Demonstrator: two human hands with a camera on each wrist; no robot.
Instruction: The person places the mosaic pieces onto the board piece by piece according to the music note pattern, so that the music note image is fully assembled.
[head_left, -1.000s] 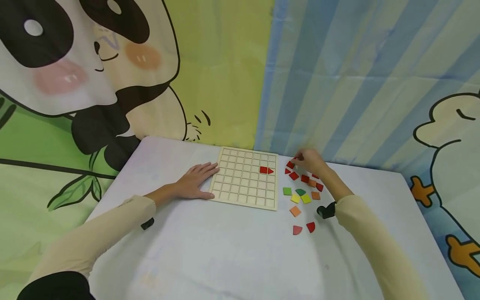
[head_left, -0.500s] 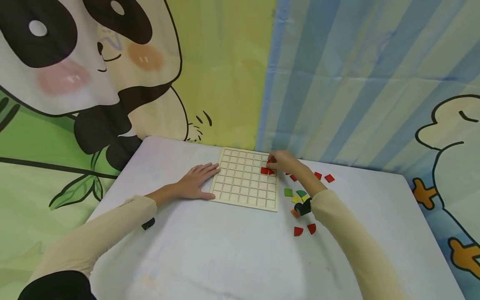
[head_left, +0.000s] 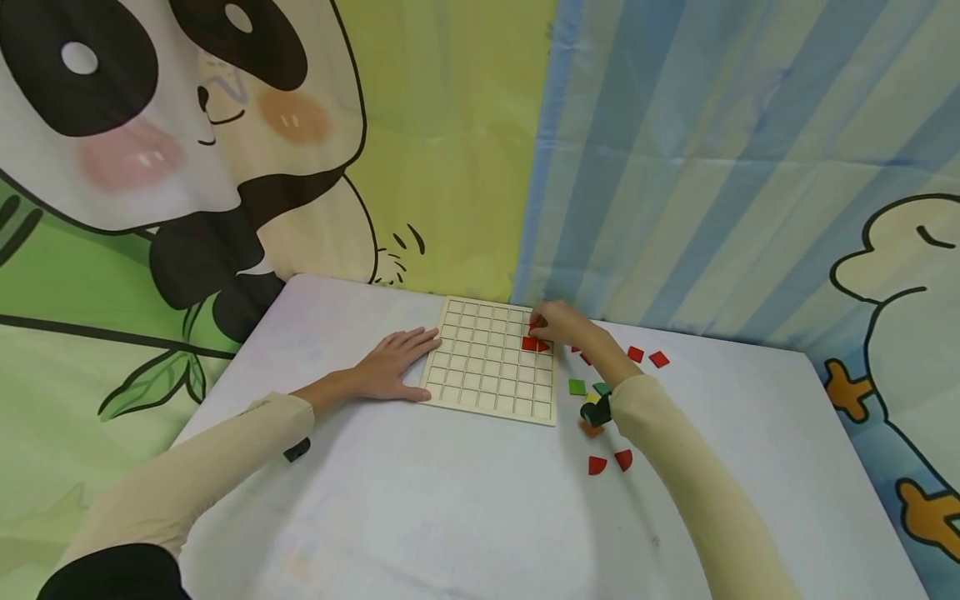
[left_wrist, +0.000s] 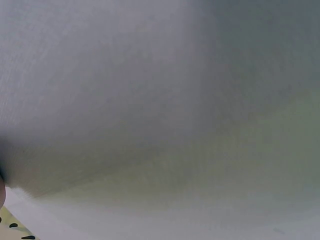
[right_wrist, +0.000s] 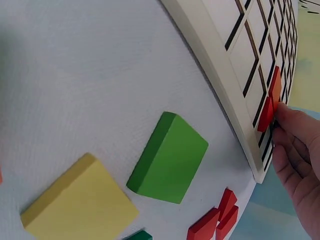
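Observation:
A pale wooden grid board point(head_left: 480, 367) lies on the white table. Against its left edge my left hand point(head_left: 393, 364) rests flat, fingers spread. Two red pieces sit in the board's cells at right: a square tile point(head_left: 529, 343) and a smaller pointed piece point(head_left: 544, 346). Just above them, my right hand point(head_left: 558, 322) pinches a small red tile point(head_left: 533, 327) over the upper right cells; its shape is mostly hidden by the fingers. In the right wrist view the fingertips are right beside the placed red pieces point(right_wrist: 266, 115).
Right of the board lie loose tiles: a green square point(head_left: 577, 387), a yellow one point(head_left: 592, 398), an orange one point(head_left: 591, 429), red squares point(head_left: 659, 359) and red rounded pieces point(head_left: 597, 465). The right forearm covers several. A printed cloth backdrop point(head_left: 450, 167) hangs behind the table.
My right hand has moved left from the pile of red pieces to the board's upper right, carrying a red tile. My left hand stays at the board's edge.

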